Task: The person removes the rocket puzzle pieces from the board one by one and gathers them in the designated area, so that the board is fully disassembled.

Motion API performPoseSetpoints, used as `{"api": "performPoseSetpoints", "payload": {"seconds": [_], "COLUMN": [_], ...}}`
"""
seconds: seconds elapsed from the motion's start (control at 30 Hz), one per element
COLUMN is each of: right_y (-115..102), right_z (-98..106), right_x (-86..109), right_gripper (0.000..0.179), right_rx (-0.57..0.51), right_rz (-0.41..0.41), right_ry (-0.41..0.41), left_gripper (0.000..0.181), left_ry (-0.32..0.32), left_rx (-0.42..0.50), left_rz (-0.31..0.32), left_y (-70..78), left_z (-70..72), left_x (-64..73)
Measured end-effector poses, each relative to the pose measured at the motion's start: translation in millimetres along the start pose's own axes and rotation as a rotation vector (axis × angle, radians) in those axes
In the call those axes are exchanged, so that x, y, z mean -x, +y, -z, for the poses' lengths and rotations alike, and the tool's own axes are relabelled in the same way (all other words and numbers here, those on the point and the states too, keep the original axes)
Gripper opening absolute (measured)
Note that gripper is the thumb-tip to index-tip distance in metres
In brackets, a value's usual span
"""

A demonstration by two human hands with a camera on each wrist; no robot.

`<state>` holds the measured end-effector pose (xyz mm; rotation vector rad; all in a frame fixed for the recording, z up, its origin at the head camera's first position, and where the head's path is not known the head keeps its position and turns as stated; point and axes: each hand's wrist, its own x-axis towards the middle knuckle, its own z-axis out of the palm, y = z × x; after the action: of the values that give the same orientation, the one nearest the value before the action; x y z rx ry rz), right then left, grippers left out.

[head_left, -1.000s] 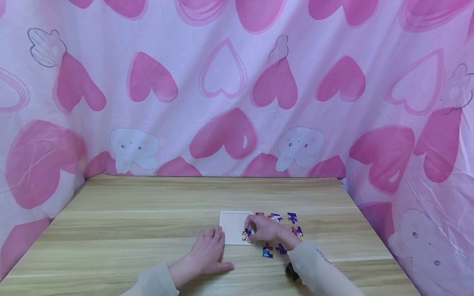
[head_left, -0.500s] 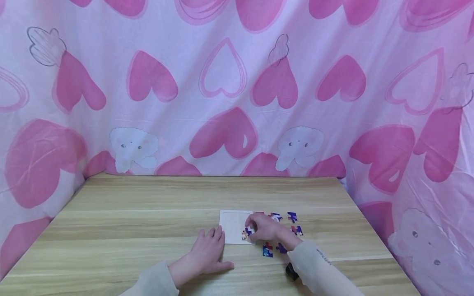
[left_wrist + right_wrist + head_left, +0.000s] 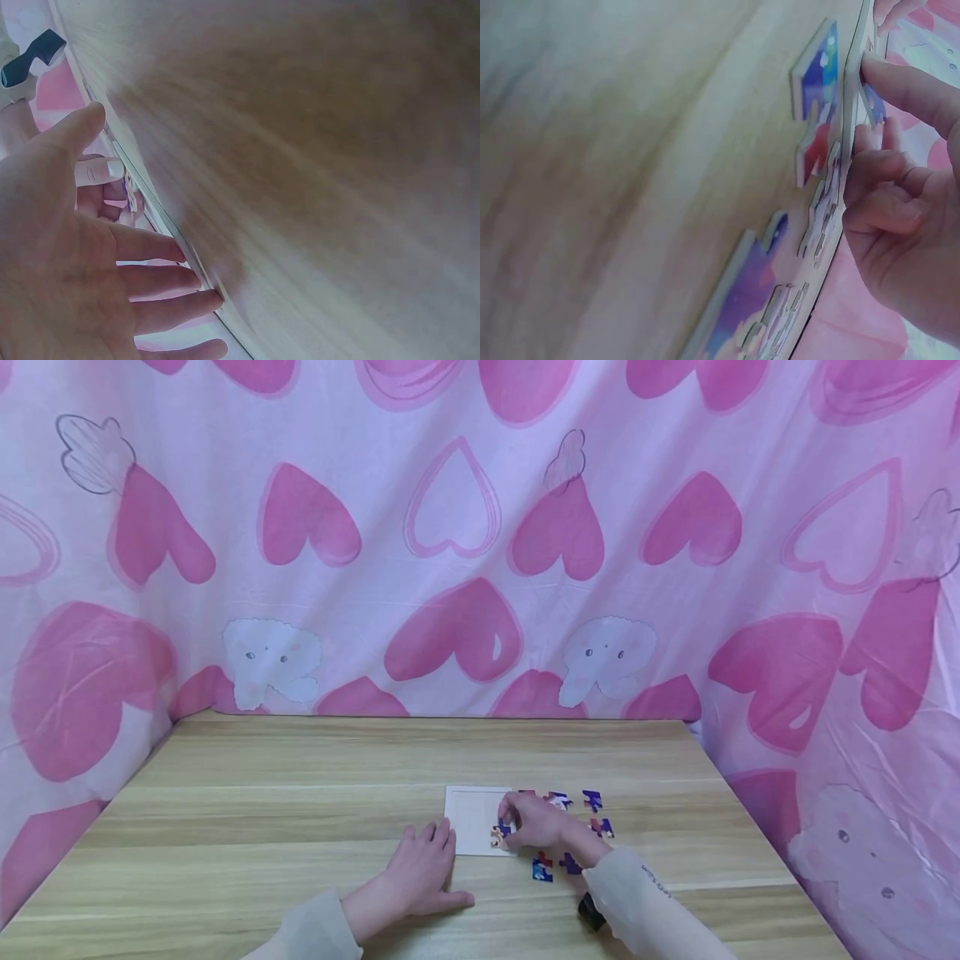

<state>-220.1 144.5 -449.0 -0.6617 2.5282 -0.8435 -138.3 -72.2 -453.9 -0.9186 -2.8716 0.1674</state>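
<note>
A white puzzle tray [image 3: 472, 820] with a low rim lies flat on the table. My left hand [image 3: 422, 875] rests at its left edge, fingers extended and thumb spread; in the left wrist view those fingers [image 3: 176, 311] reach the tray's side. Over the tray's lower right part, my right hand [image 3: 534, 821] pinches a purple and orange jigsaw piece [image 3: 499, 835] between thumb and fingers. The right wrist view shows the piece's blue-purple side [image 3: 873, 105] beside the thumb. The right hand covers the tray's right edge, so whether the piece lies flat there I cannot tell.
Several loose jigsaw pieces lie right of the tray, among them a purple one [image 3: 592, 800], a red and purple one [image 3: 602, 828] and a blue and red one [image 3: 542, 867]. A black object [image 3: 591, 912] sits under the right wrist. Heart-printed curtains [image 3: 450, 635] enclose the wooden table [image 3: 300, 793].
The right hand's fingers and the pinched piece have shifted very slightly within the tray's lower right part. The left hand stays where it was.
</note>
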Motion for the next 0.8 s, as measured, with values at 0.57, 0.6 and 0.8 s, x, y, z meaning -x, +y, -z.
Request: {"api": "performPoseSetpoints", "payload": {"seconds": [0.57, 0.6, 0.8], "right_y": [12.3, 13.9, 23.1], "right_z": [5.0, 5.7, 12.5], "right_x": [8.4, 9.1, 16.6], "right_gripper": [0.023, 0.022, 0.021], "right_rx": [-0.200, -0.205, -0.254], "right_rz": [0.083, 0.087, 0.105], "right_ry": [0.008, 0.009, 0.007], "left_gripper": [0.093, 0.093, 0.093], "left_ry": [-0.011, -0.012, -0.020], "left_rx": [0.004, 0.007, 0.015], "left_rz": [0.004, 0.005, 0.010], "left_y": [0.1, 0.1, -0.1], "left_z": [0.9, 0.9, 0.6], "left_x": [-0.5, -0.5, -0.6]}}
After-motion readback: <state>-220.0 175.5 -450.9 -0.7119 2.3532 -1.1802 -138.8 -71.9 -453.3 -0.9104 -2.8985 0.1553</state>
